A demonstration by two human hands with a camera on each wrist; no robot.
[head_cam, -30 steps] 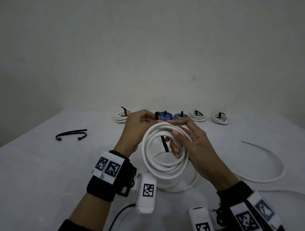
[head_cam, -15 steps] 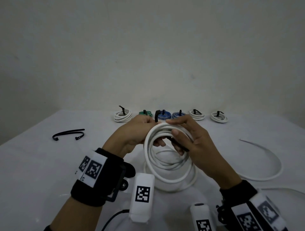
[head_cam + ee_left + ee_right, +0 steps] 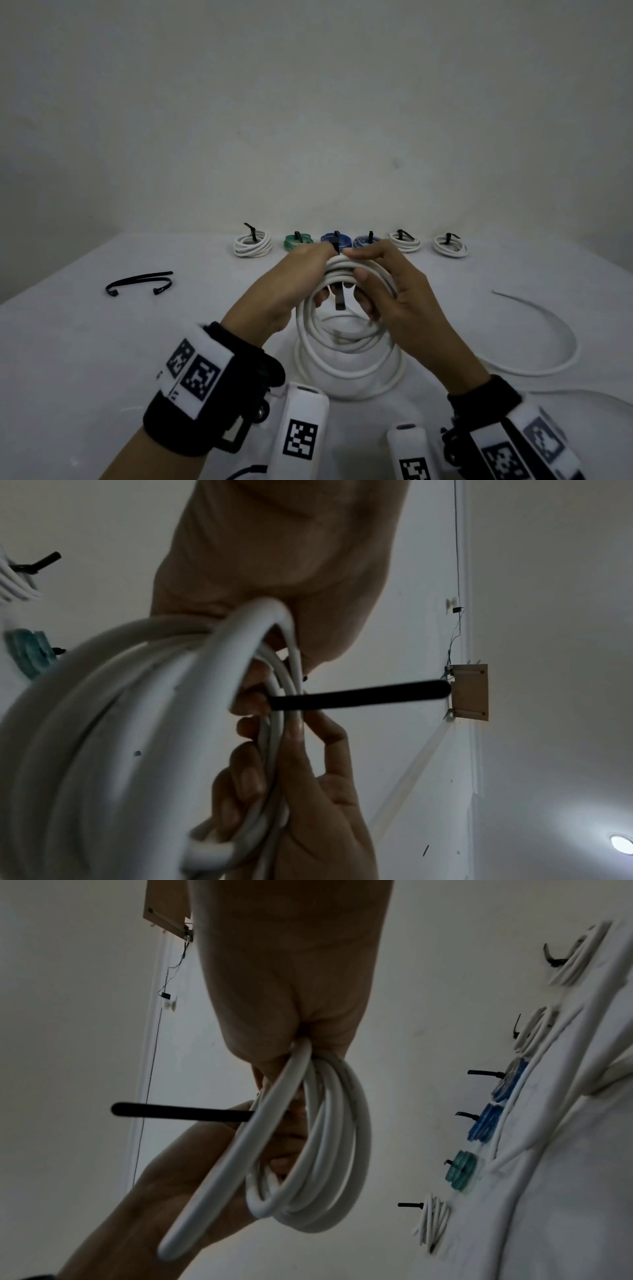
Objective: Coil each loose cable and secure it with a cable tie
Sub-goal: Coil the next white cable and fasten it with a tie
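Head view, centre of frame: white cable coil [image 3: 346,329] held upright w/ its lower loops resting on the white table [image 3: 102,359]. Left hand [image 3: 291,291] and right hand [image 3: 404,301] meet at the top of the coil, fingers of both curled round the bundled turns. A black cable tie [image 3: 338,298] passes through the bundle there; one end hangs down inside the ring, the other pokes up between the fingertips.

Left wrist view, mid-frame: tie strap [image 3: 359,695] juts out sideways from the bundle, fingers [image 3: 250,777] wrapped over the turns below it. Right wrist view shows the same strap [image 3: 178,1111] at mid-left; whether its tip is yet through the locking head cannot be told.

Handling (judgement): cable looks light but springy, smooth jacket, so turns will likely fan out or slide if the grip at the top eases. Best hold is where the hands are now, i.e. pinching all turns together right beside the tie, leaving thumb and forefinger free to feed the strap. Tie is thin, stiff-flexible, easy to drop; take it near the tip.

Upper centre of head view: six tied coils in a row at the table's far edge, e.g. green coil [image 3: 297,241]. Left of frame: spare ties [image 3: 140,282]. Right of frame: a loose white cable [image 3: 548,329] lying in an arc, not yet coiled.
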